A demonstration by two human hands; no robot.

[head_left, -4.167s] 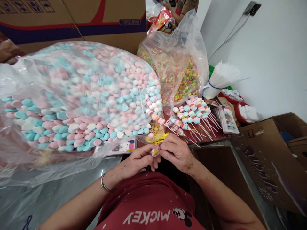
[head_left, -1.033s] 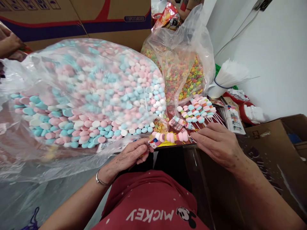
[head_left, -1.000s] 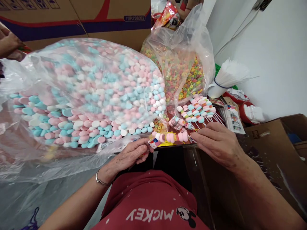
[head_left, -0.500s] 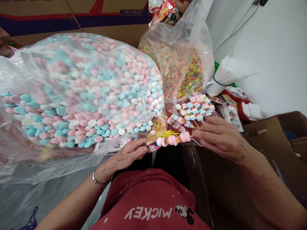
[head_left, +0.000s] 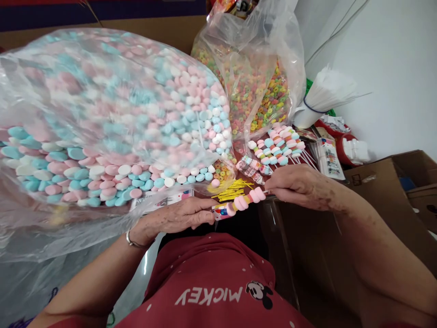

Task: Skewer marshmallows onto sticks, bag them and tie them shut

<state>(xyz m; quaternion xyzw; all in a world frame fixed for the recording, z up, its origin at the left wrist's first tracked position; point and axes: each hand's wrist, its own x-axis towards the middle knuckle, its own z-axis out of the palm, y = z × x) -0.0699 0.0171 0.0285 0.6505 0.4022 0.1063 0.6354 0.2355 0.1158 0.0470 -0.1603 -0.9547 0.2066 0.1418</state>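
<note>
Left hand [head_left: 177, 215]: pinching wrapper [head_left: 223, 212]
Right hand [head_left: 300, 187]: pinching skewer [head_left: 242, 203] at right end
Skewer: between hands, left end at wrapper, beside yellow ties [head_left: 234, 189]
Far left: marshmallow bag [head_left: 136, 109]
Far right: cup [head_left: 305, 117]

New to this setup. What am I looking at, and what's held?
No machine here: these are a person's bare hands, seen by one head-worn camera looking forward and down. The left hand holds a printed wrapper at one end of a candy skewer; the right hand grips the other end. On the table are a big bag of pink, blue and white candies, a bag of small colored rings, loaded skewers and yellow strips.
</note>
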